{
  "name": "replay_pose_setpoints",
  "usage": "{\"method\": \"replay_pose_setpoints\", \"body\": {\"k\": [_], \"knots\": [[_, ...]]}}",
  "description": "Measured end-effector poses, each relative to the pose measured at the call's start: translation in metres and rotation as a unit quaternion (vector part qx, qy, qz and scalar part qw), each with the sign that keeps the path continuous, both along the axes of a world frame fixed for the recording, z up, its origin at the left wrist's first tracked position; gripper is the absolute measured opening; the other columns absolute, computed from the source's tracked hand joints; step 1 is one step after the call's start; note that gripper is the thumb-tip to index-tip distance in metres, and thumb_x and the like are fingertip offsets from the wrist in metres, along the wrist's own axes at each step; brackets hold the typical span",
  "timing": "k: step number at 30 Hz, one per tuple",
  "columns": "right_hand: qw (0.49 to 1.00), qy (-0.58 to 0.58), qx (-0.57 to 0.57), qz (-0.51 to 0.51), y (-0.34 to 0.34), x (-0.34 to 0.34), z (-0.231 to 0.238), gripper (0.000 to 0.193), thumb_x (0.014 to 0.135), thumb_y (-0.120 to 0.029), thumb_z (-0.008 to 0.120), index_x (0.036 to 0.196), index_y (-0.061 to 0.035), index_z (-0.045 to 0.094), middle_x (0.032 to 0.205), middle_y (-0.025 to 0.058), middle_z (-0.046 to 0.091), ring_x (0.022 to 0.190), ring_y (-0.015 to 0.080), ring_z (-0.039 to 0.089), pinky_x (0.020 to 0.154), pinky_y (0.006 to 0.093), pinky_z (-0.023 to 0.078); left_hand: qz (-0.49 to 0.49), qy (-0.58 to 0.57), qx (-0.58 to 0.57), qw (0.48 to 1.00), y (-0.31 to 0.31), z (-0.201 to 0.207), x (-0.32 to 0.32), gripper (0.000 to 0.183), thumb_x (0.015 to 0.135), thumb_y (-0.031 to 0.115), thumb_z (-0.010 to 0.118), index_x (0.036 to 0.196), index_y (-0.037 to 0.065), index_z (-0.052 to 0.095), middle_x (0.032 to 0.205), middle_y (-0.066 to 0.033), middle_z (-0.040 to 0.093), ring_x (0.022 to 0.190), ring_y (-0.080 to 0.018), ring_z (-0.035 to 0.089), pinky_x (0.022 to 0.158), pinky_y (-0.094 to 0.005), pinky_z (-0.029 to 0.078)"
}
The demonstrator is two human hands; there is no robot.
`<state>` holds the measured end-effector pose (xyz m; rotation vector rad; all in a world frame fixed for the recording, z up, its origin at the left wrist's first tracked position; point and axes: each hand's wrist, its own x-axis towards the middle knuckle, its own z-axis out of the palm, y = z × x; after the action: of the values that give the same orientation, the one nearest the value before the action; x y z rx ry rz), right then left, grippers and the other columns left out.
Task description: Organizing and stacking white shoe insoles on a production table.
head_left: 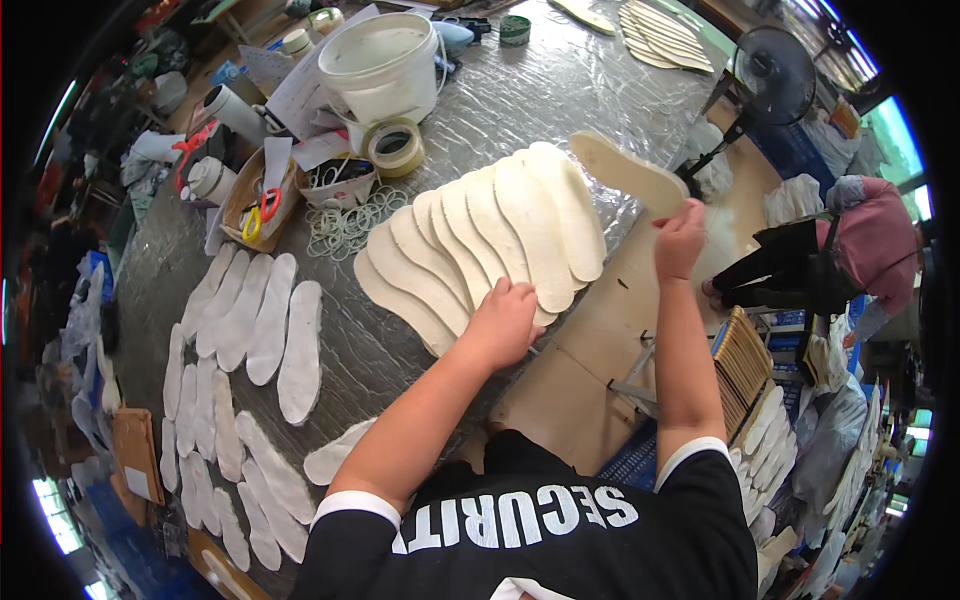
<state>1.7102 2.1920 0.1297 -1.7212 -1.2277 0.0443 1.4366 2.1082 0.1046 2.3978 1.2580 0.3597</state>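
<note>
My right hand (682, 236) is raised past the table's right edge, its fingers closed on the end of a cream insole (628, 172). That insole hangs tilted, its far end close to a fanned row of insoles (470, 235) on the table. The fanned pieces overlap one another, pale and foot-shaped. At their near ends my left hand (508, 320) is closed, fingers curled over the lower edge of an insole in the row. Its fingertips are partly hidden.
Whitish insoles (268, 320) lie in rows on the left. A white bucket (375, 70), tape rolls (395, 147), a box with scissors (258, 200) and elastic bands (350, 222) crowd the back left. A black fan (772, 75) stands back right; another person (868, 245) bends beyond the table.
</note>
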Motion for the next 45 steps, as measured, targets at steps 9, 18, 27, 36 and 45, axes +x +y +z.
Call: {"method": "replay_pose_setpoints", "body": {"k": [9,18,27,36,45], "knots": [[0.888,-0.245,0.146,0.36,-0.13,-0.159,0.053,0.026,0.077,0.001,0.06,0.102,-0.0029,0.059,0.099,0.0155,0.064,0.077,0.0289,0.062,0.064,0.0381,0.051,0.061,-0.743,-0.493,0.448,0.004,0.035,-0.078,0.081,0.088,0.063,0.053,0.136,0.0,0.038,0.13,-0.0255,0.049,0.114,-0.0334,0.057,0.092,-0.0441,0.051],[0.819,0.165,-0.136,0.532,-0.258,-0.258,-0.015,0.027,0.08,-0.005,0.068,0.104,0.002,0.058,0.089,0.0152,0.064,0.066,0.0265,0.063,0.059,0.0343,0.051,0.215,-0.704,-0.405,0.543,-0.149,0.06,-0.211,0.08,0.081,0.056,0.068,0.132,0.001,0.039,0.116,-0.013,0.05,0.093,-0.0167,0.052,0.077,-0.0319,0.046],[0.69,0.433,-0.467,0.344,-0.303,-0.27,-0.061,0.044,0.097,-0.001,0.041,0.14,0.0017,0.038,0.086,0.01,0.062,0.055,0.0122,0.06,0.052,0.0255,0.05,0.175,-0.04,-0.151,0.972,-0.217,0.047,-0.264,0.085,0.046,0.028,0.091,0.117,0.003,0.051,0.12,-0.0165,0.053,0.106,-0.0369,0.051,0.093,-0.044,0.043],[0.764,0.35,-0.403,0.362,-0.311,-0.277,-0.067,0.047,0.094,0.004,0.044,0.141,-0.0008,0.041,0.083,0.0098,0.061,0.054,0.0118,0.058,0.054,0.0258,0.051,0.152,0.002,-0.126,0.98,-0.22,0.02,-0.259,0.097,0.049,0.03,0.089,0.132,0.0,0.048,0.123,-0.0154,0.054,0.107,-0.0359,0.05,0.094,-0.0436,0.043],[0.771,0.355,-0.386,0.363,-0.308,-0.277,-0.065,0.049,0.086,0.008,0.043,0.136,0.0031,0.043,0.078,0.013,0.062,0.055,0.0187,0.062,0.056,0.031,0.053,0.145,0.009,-0.12,0.982,-0.22,0.013,-0.256,0.097,0.05,0.031,0.089,0.132,0.0,0.047,0.123,-0.0162,0.054,0.108,-0.0361,0.05,0.095,-0.044,0.042]]}}
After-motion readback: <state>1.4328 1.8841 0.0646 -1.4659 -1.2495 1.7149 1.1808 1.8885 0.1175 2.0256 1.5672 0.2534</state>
